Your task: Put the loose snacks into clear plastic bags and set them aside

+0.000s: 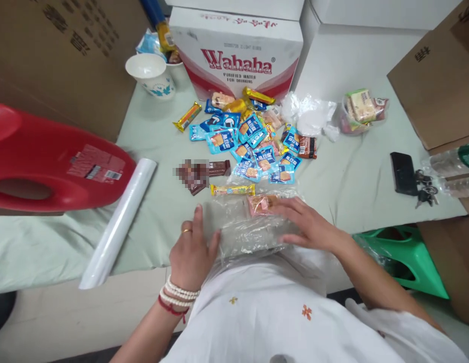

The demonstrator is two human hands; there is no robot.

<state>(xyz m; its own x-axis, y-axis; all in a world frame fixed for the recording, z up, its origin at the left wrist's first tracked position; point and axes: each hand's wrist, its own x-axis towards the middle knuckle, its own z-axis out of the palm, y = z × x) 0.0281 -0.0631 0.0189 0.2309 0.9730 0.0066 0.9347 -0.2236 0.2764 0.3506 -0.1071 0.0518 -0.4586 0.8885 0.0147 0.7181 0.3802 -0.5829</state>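
Note:
A clear plastic bag or sheet (234,237) lies flat at the table's front edge, close to my body. Along its left side rests my left hand (192,252), fingers apart, index finger stretched forward. From the right, my right hand (310,224) lies over the plastic with its fingers extended, its fingertips at the pink snack packet (259,205). Whether that packet is inside the plastic or on top, I cannot tell. Just beyond are a yellow wrapped stick (232,190) and a dark brown wrapped bar (219,168). Several blue snack packets (265,160) form a pile farther back.
A Wahaha carton (238,55) stands behind the pile, with a paper cup (149,75) to its left. At left are a red jug (60,161) and a white roll (119,222). A tub of snacks (363,111), a black phone-like object (403,174) and keys (426,194) are right.

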